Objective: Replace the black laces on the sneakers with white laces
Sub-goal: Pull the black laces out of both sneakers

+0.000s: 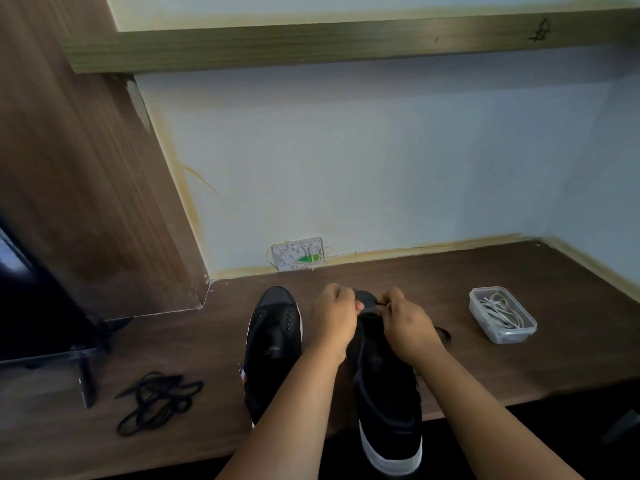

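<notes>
Pinching thin black lace at the matte sneaker [384, 386] toe, left hand [334, 318] and right hand [405, 327] grip.

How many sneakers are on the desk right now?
2. The left sneaker lies unlaced beside the left hand. The right sneaker is under both hands, its toe held by the left hand and right hand, heel overhanging the desk edge.
</notes>
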Tool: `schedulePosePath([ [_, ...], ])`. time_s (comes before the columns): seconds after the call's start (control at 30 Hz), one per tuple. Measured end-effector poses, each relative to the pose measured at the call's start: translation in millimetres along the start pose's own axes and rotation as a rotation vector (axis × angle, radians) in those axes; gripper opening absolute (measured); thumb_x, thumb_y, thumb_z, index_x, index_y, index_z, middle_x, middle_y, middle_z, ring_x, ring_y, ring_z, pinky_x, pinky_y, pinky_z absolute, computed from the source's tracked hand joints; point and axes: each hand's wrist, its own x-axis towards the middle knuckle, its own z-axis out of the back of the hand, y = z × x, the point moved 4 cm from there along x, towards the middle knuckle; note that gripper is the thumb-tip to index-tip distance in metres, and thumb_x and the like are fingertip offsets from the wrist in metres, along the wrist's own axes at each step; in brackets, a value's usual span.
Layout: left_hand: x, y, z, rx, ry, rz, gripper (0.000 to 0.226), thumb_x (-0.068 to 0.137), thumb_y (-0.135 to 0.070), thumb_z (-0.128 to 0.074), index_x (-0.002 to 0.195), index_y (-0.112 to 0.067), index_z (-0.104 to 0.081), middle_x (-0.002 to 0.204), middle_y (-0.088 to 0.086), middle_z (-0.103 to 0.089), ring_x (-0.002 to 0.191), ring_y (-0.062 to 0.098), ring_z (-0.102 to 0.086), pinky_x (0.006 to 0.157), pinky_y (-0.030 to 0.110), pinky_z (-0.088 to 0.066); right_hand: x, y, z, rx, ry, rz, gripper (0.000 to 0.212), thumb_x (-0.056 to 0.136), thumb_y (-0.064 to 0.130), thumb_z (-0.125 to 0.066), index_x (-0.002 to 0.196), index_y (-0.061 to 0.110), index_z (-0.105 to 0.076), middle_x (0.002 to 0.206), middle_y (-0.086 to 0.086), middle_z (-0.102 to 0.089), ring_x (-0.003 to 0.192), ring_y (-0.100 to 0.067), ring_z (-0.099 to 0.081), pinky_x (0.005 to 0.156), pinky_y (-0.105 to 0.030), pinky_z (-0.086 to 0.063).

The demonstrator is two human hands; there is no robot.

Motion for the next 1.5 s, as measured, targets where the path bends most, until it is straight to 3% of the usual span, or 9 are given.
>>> schedulePosePath([
  [0.07, -3.9, -10.5, 1.6, -0.274, 0.059, 0.126, 0.020, 0.090, -0.012, -0.041, 0.072, -0.014, -0.049, 0.062, -0.001, -0.053, 0.064, 0.019, -0.056, 0.067, 0.032, -0.046, -6.6, 5.1, 2.8, 0.037, -0.118, 0.075, 0.007, 0.096, 0.019, -0.052, 0.095, 0.015, -0.047, 0.086, -0.001, -0.059, 0.075, -0.019, -0.058, 0.068, -0.040, -0.051],
  [0.17, -5.1, -26.0, 14.7, -0.066, 0.073, -0.038, 0.018, 0.091, -0.014, -0.048, 0.076, -0.015, -0.060, 0.071, -0.006, -0.055, 0.066, 0.011, -0.054, 0.064, 0.025, -0.043, -15.9, 14.6, 13.8, 0.186, -0.307, 0.245, 0.018, 0.086, 0.023, -0.070, 0.082, 0.012, -0.056, 0.077, 0.003, -0.056, 0.069, -0.012, -0.054, 0.061, -0.025, -0.047],
  [0.37, -21.1, -45.8, 3.9, 0.246, 0.277, -0.300, 0.026, 0.093, -0.012, -0.047, 0.079, -0.023, -0.066, 0.099, -0.001, -0.071, 0.094, 0.016, -0.062, 0.084, 0.032, -0.047, -21.0, 41.1, -2.5, 0.146, 0.048, 0.358, 0.004, 0.080, 0.011, -0.069, 0.080, 0.012, -0.065, 0.069, 0.007, -0.062, 0.058, -0.003, -0.051, 0.053, -0.015, -0.036],
  [0.57, -7.1, -24.3, 28.7, 0.227, 0.194, -0.206, 0.023, 0.088, -0.009, -0.055, 0.103, -0.021, -0.068, 0.094, -0.009, -0.065, 0.091, 0.010, -0.061, 0.077, 0.022, -0.049, -9.9, 34.0, -2.1, 0.153, -0.063, 0.055, 0.020, 0.092, 0.023, -0.062, 0.080, 0.009, -0.069, 0.079, -0.004, -0.070, 0.077, -0.017, -0.064, 0.068, -0.025, -0.044],
  [0.67, -7.2, -3.0, 28.8, 0.490, 0.374, -0.204, 0.018, 0.082, -0.016, -0.067, 0.100, -0.017, -0.070, 0.093, -0.003, -0.069, 0.087, 0.013, -0.064, 0.074, 0.027, -0.050, -3.8, 30.8, 2.8, 0.531, -0.129, -0.147, 0.023, 0.095, 0.026, -0.060, 0.080, 0.010, -0.067, 0.080, -0.003, -0.072, 0.082, -0.020, -0.069, 0.081, -0.038, -0.055],
  [1.0, 14.4, 29.2, 3.3, 0.280, 0.143, -0.182, 0.010, 0.088, -0.024, -0.058, 0.087, -0.021, -0.068, 0.084, 0.002, -0.071, 0.082, 0.023, -0.068, 0.076, 0.045, -0.057, -14.3, 46.2, -1.6, 1.190, 0.042, -0.169, 0.012, 0.096, 0.009, -0.054, 0.088, 0.003, -0.061, 0.085, -0.012, -0.071, 0.088, -0.024, -0.068, 0.082, -0.029, -0.057],
  [1.23, 24.5, 8.6, 34.0, -0.035, -0.103, -0.241, 0.028, 0.098, -0.017, -0.052, 0.073, -0.022, -0.064, 0.070, 0.002, -0.068, 0.068, 0.021, -0.066, 0.069, 0.042, -0.059, -23.8, 38.2, -2.7, -0.059, 0.132, 0.027, 0.060, 0.075, 0.036, -0.079, 0.120, 0.020, -0.043, 0.109, 0.001, -0.053, 0.102, -0.019, -0.056, 0.084, -0.030, -0.047],
  [1.4, 12.8, -33.9, 73.2, -0.434, -0.291, -0.222, 0.023, 0.094, -0.012, -0.059, 0.075, -0.020, -0.070, 0.056, -0.014, -0.057, 0.053, 0.000, -0.050, 0.053, 0.013, -0.038, -20.9, 34.0, 1.7, -0.113, 0.098, 0.024, 0.029, 0.084, 0.018, -0.066, 0.110, 0.019, -0.053, 0.108, -0.004, -0.054, 0.091, -0.022, -0.058, 0.077, -0.031, -0.050],
  [1.5, -4.7, -51.6, 73.9, -0.501, -0.089, -0.195, 0.021, 0.094, -0.017, -0.060, 0.077, -0.016, -0.071, 0.040, -0.014, -0.035, 0.039, 0.004, -0.018, 0.041, 0.021, -0.012, -19.8, 38.5, -3.8, -0.172, 0.133, 0.046, 0.041, 0.086, 0.032, -0.069, 0.124, 0.029, -0.053, 0.123, -0.002, -0.044, 0.103, -0.026, -0.059, 0.084, -0.034, -0.051],
])
